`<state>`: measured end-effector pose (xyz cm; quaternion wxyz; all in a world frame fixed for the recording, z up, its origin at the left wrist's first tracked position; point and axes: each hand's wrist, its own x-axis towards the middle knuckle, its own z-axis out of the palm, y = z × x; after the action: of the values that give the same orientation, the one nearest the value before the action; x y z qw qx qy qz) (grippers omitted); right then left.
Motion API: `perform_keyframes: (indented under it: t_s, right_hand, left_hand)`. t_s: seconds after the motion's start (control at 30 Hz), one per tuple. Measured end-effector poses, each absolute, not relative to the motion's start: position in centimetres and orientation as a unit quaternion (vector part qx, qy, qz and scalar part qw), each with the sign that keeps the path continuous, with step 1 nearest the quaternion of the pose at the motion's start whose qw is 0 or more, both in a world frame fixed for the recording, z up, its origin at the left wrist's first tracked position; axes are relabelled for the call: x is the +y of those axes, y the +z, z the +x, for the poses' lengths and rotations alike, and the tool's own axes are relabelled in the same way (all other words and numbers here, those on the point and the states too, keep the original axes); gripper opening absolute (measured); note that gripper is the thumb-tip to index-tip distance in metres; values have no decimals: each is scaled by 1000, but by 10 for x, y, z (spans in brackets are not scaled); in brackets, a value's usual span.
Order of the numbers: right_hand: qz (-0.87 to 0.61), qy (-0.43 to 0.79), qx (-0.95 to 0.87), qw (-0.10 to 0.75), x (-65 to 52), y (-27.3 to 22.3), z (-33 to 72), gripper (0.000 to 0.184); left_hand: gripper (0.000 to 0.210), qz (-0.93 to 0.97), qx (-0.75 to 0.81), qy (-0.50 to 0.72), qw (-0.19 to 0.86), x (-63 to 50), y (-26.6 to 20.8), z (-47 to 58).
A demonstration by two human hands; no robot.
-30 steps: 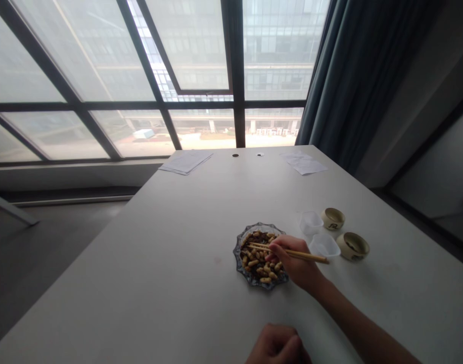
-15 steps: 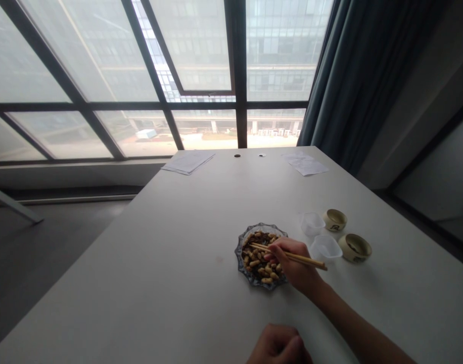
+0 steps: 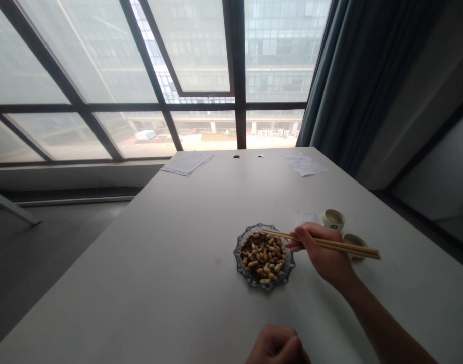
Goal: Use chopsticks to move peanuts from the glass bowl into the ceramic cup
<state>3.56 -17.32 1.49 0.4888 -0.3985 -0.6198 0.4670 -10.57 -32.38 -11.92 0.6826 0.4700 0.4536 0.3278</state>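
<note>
My right hand (image 3: 328,253) is closed around a pair of wooden chopsticks (image 3: 349,246), held almost level. Their tips are over the far edge of a scalloped glass dish (image 3: 291,265); whether they pinch anything is too small to tell. Unshelled peanuts (image 3: 262,258) and dark, thin pieces fill the dish. Close to the table's near edge, my left hand (image 3: 277,346) lies curled in a fist, nothing visible in it. Behind my right hand are a clear plastic cup (image 3: 308,218), partly hidden, and two small ceramic bowls, one farther back (image 3: 333,219) and one nearer (image 3: 356,243), partly covered.
A white table (image 3: 159,263) carries everything. Sheets of paper lie at its far left (image 3: 188,163) and far right (image 3: 305,165), with two round cable holes between them. Large windows stand beyond, and a dark blue curtain (image 3: 337,86) hangs at the right.
My right hand and the chopsticks have moved right, away from the dish's middle, uncovering more peanuts. The hand now hides the nearer plastic cup. My left hand stays in place.
</note>
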Motion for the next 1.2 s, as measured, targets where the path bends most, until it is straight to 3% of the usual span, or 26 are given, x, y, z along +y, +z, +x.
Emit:
perform_keyframes:
  t_s: [0.27, 0.5, 0.77, 1.2]
  right_hand:
    - [-336, 422, -748, 386, -181, -12, 8, 40]
    - [-343, 395, -763, 380, -180, -19, 6, 38]
    - [-350, 383, -773, 366, -179, -18, 1, 42]
    - [-340, 340, -802, 353, -182, -14, -2, 49]
  left_hand:
    - [90, 464, 442, 341, 688, -325, -136, -104]
    - [85, 470, 446, 340, 681, -325, -132, -103]
    - [101, 507, 436, 333, 665, -319, -117, -99]
    - [96, 506, 424, 334, 673, -318, -104, -98]
